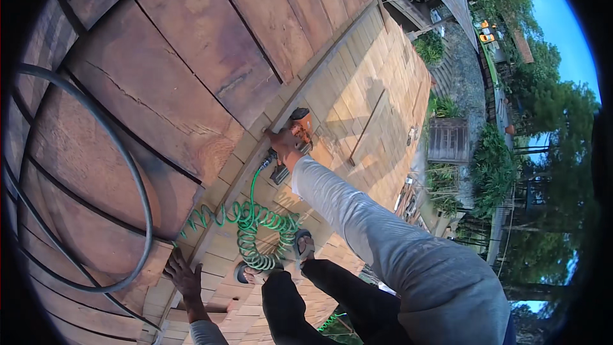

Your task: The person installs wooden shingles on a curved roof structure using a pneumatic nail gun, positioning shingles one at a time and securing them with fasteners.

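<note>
My right hand (285, 143) is closed around the handle of an orange and black nail gun (302, 122), which sits on the shingles beside a raised wooden edge. A green coiled air hose (248, 250) runs from the tool and lies in loops near my sandalled feet. My left hand (184, 279) rests flat, fingers apart, against the lower edge of the large wooden shingles (185, 45). It holds nothing.
A black hose or cable (137, 172) loops over the big shingles on the left. A thin dark stick (369, 126) lies on the sunlit roof slope (399, 89). Past the roof's edge, far below, are a path, plants (491, 163) and a yellow vehicle (487, 32).
</note>
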The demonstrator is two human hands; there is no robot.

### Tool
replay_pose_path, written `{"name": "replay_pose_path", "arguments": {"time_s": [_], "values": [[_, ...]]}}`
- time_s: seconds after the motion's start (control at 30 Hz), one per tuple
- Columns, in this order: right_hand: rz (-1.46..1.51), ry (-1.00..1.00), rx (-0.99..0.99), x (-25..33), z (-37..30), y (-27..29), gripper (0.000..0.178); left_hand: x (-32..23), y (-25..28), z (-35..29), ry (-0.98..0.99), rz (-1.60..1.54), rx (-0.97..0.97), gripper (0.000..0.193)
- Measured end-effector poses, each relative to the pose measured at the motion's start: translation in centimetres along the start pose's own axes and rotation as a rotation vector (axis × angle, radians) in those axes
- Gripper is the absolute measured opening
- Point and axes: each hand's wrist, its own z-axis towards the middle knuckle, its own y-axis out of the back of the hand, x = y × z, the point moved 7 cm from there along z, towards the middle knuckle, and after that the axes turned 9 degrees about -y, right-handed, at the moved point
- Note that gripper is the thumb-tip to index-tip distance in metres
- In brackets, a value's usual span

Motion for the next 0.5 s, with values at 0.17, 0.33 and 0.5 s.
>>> {"name": "replay_pose_path", "arguments": {"time_s": [0.17,0.33,0.5], "values": [[-0.058,-0.021,-0.034,-1.5,0.4,-0.7,0.071,0.0,0.3,0.1,0.176,-0.087,0.409,0.094],[-0.047,-0.041,0.007,-0.3,-1.3,-0.9,0.071,-0.1,1.5,0.6,0.232,-0.095,0.592,0.093],[0.152,-0.044,0.136,2.0,-2.5,-2.2,0.071,-0.1,4.9,1.7,0.026,0.008,-0.028,0.084]]}}
